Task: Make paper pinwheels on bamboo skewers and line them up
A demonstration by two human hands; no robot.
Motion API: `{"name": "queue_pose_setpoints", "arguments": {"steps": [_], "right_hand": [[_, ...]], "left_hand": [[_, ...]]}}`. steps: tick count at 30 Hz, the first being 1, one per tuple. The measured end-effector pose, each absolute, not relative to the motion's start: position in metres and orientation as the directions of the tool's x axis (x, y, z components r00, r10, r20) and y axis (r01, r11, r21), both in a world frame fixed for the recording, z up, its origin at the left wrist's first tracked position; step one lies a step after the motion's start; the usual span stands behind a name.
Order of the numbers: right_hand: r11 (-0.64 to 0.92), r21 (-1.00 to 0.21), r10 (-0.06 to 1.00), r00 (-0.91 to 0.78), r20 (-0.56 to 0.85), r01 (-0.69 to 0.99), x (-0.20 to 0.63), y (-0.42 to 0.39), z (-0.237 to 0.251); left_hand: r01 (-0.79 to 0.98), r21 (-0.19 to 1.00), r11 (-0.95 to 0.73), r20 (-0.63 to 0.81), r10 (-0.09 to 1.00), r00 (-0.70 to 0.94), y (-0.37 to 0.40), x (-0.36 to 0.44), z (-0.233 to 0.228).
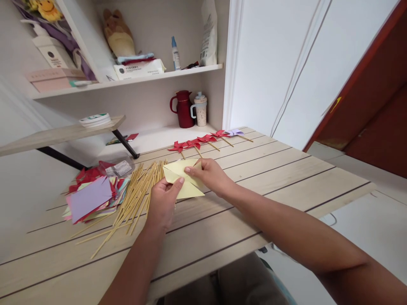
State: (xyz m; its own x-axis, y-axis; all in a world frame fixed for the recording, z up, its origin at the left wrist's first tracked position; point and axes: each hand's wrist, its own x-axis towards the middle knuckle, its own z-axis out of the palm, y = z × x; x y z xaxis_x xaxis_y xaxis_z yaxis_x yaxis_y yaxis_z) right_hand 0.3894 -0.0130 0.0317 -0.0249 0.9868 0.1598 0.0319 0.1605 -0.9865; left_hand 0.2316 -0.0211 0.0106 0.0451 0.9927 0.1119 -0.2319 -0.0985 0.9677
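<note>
Both hands are on a pale yellow sheet of paper (187, 189) with cut, folded corners, held just above the wooden table (280, 169). My left hand (163, 201) pinches its near left edge with thumb on top. My right hand (208, 173) presses a folded corner toward the sheet's centre. A loose heap of thin wooden sticks (136, 195) lies directly left of my left hand. Beyond it sits a stack of coloured paper squares (90, 197), purple on top.
Several finished paper pinwheels on sticks (203, 142), red ones and a purple one, line the table's far edge. A dark red jug (184, 109) and a speckled cup (200, 111) stand on the shelf behind. A clear plastic packet (119, 167) lies by the paper stack.
</note>
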Motion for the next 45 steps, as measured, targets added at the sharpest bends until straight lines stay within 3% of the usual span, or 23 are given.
{"name": "queue_pose_setpoints", "arguments": {"steps": [7,16,26,33,38,45], "right_hand": [[0.152,-0.987,0.972,-0.172,0.158,-0.044,0.392,-0.016,0.035],[0.131,-0.991,0.989,-0.066,0.132,-0.021,0.387,-0.014,0.034],[0.207,-0.934,0.978,0.036,0.205,-0.29,0.385,-0.013,0.034],[0.181,-0.952,0.981,-0.017,0.191,-0.246,0.382,-0.015,0.031],[0.163,-0.964,0.982,-0.058,0.179,-0.211,0.38,-0.016,0.027],[0.162,-0.962,0.983,-0.054,0.177,-0.218,0.379,-0.016,0.029]], "left_hand": [[-0.217,0.967,-0.135,0.139,0.99,0.001,-0.024,0.233,0.014],[-0.242,0.954,-0.176,0.188,0.982,0.025,-0.021,0.234,0.016],[-0.376,0.907,-0.19,0.233,0.97,0.072,-0.02,0.23,0.02],[-0.387,0.915,-0.111,0.187,0.968,0.166,-0.022,0.23,0.02],[-0.327,0.942,-0.074,0.116,0.987,0.111,-0.021,0.227,0.016],[-0.337,0.936,-0.104,0.146,0.984,0.101,-0.019,0.226,0.013]]}}
